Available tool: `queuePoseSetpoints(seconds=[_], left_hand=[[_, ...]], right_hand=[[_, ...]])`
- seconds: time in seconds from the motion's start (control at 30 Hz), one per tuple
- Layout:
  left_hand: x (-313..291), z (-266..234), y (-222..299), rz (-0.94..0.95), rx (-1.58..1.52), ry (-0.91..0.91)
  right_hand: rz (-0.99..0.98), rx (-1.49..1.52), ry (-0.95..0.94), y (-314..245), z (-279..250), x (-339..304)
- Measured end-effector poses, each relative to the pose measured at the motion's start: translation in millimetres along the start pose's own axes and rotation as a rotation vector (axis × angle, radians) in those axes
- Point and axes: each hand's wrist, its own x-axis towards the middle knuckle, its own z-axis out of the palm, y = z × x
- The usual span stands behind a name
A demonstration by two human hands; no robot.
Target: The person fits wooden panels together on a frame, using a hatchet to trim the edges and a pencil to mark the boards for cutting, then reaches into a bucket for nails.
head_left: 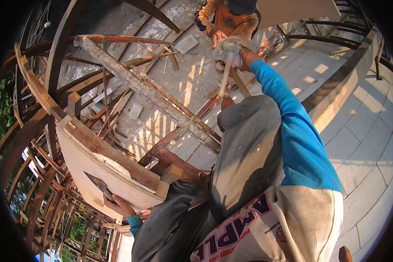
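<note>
At the lower left, my left hand (121, 205) is closed around the handle of a trowel (95, 180). The trowel's grey, pointed blade lies against or just over a curved pale panel (81, 159). My right arm, in a blue sleeve, reaches far forward. Its hand (247, 59) is closed at the edge of a clear plastic vessel or bag (232, 51), whose exact kind I cannot make out. A co-worker's hand (216, 36) is close to the plastic's far left side. Directly below it stands a pale stick (225, 75).
A co-worker (236, 19) in an orange and dark top crouches ahead. A rusty, crusted pole (144, 89) slants across the middle, tied near my feet. Curved wooden ribs (39, 87) crowd the left over a drop. Pale blocks form a surface (358, 144) at right, beside a curved timber beam (343, 87).
</note>
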Motion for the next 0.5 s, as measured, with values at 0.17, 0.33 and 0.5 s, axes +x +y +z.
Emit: queuePoseSetpoints(seconds=[0.17, 0.33, 0.5], left_hand=[[-1.0, 6.7, 1.6, 0.076, 0.058, 0.043], [-2.8, 10.3, 15.8, 0.104, 0.057, 0.064], [-1.8, 13.7, 20.6, 0.170, 0.091, 0.154]], right_hand=[[0.062, 0.092, 0.048, -11.6, -14.1, -14.0], [0.034, 0.139, 0.111, -33.2, -36.2, -28.6], [0.093, 0.167, 0.061, -51.6, -60.6, -35.9]])
